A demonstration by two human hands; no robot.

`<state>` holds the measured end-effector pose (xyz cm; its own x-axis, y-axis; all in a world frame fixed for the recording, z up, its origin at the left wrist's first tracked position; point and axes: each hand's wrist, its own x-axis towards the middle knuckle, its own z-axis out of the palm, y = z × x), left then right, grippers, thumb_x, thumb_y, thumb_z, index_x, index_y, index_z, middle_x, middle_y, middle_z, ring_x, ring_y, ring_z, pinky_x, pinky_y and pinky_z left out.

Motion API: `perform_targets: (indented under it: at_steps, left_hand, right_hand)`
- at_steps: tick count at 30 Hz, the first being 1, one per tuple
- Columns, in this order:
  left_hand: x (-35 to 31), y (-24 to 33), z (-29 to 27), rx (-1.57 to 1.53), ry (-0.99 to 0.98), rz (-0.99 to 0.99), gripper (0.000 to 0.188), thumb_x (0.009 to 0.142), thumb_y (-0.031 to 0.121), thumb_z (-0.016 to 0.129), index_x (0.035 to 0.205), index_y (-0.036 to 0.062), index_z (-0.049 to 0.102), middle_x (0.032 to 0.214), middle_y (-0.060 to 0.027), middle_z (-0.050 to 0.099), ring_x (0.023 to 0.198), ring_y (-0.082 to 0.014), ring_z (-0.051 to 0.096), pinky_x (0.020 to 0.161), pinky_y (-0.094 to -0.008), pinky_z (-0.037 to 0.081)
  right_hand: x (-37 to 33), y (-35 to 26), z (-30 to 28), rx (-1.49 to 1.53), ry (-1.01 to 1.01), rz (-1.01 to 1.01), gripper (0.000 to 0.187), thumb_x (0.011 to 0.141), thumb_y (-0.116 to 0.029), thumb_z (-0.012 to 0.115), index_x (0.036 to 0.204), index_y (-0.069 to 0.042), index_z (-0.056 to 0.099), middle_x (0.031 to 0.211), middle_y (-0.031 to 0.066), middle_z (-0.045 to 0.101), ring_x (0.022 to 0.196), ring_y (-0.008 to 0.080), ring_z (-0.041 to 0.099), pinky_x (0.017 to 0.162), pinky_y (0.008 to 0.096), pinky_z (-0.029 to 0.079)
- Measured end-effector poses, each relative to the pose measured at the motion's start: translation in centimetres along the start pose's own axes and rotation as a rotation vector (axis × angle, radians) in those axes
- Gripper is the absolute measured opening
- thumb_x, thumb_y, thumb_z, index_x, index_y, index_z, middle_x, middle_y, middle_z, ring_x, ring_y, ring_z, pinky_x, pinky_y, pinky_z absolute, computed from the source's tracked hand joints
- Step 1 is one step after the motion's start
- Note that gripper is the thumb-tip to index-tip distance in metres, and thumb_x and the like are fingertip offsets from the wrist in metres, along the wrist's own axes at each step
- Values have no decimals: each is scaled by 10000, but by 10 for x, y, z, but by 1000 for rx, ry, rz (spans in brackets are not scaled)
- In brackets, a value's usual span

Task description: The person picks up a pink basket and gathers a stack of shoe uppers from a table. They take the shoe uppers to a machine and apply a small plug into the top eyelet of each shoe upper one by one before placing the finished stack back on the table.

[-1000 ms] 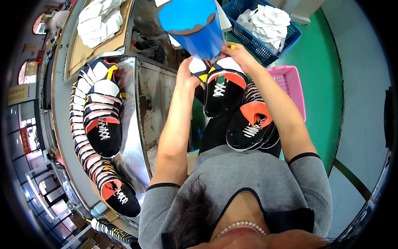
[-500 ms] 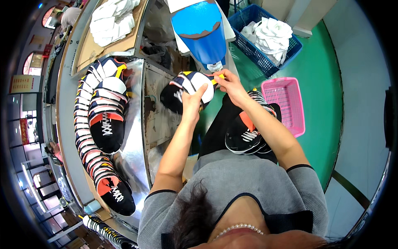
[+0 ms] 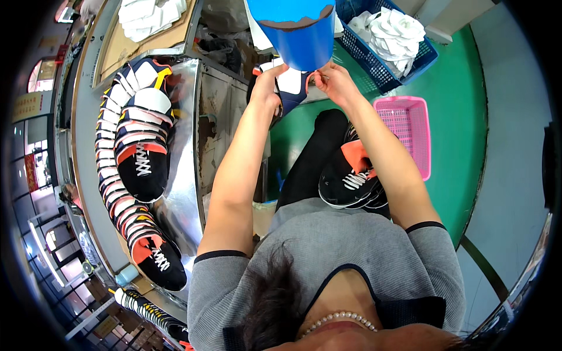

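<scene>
My left hand (image 3: 268, 89) grips a shoe upper (image 3: 293, 88) with white and navy panels and orange-red edging, thumb lying along its top. At its right edge, the fingers of my right hand (image 3: 339, 86) are closed in a pinch, close under a blue cylinder-shaped machine part (image 3: 301, 44). The cylinder hides the upper's far end and some of my fingertips. On my lap, under my right forearm, rests a stack of black laced uppers (image 3: 350, 178) with orange-red lining.
Long nested rows of uppers (image 3: 143, 169) lie on the metal-topped table (image 3: 182, 146) at left. White pieces (image 3: 153, 17) sit on cardboard at far left. A blue crate (image 3: 370, 69) with white pieces (image 3: 393, 41) and a pink basket (image 3: 426, 140) stand on the green floor at right.
Both hands have moved forward with the upper, in under the blue cylinder. The upper has turned, and its yellow tab, pinched earlier by my right hand, is out of sight.
</scene>
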<state>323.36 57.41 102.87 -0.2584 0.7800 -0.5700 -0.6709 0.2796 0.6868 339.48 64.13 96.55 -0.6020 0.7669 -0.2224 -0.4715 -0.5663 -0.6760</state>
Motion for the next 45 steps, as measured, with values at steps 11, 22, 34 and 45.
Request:
perform_targets:
  at_steps: [11,22,34,45]
  left_hand:
    - [-150,-37,-30,-348,-9,308,390,875,167,581,1230,31,496,1211,-104,576,1126,-259,549,990,-412,406]
    - [-274,25,-180,-83,824,1163,269,894,101,579,1108,-56,528,1071,-103,593,926,-174,588,809,-309,468]
    - [-205,78,-237,365,530,1145,222,881,150,625,995,-15,529,770,-12,559,575,-71,506,463,-230,383]
    - [-147,-89,10,162,-348,142,519,932,465,482,1223,35,498,1153,-62,561,1055,-151,540,903,-301,417]
  right_hand:
    - [-145,-19,-71,-2080,-360,57,677,630,-484,741,1063,11,581,1052,229,611,976,378,595,837,423,485]
    - [-225,-11,-92,-2098,-86,-5,397,625,-175,781,938,-33,582,975,123,601,892,262,601,795,378,486]
    - [-193,-35,-42,-1048,402,-624,538,669,-117,723,1143,-26,485,1316,213,400,1233,339,409,1017,373,327]
    - [-173,1,53,-1058,112,-562,1185,569,-258,849,1428,-29,66,1437,261,145,1328,403,251,1074,431,282]
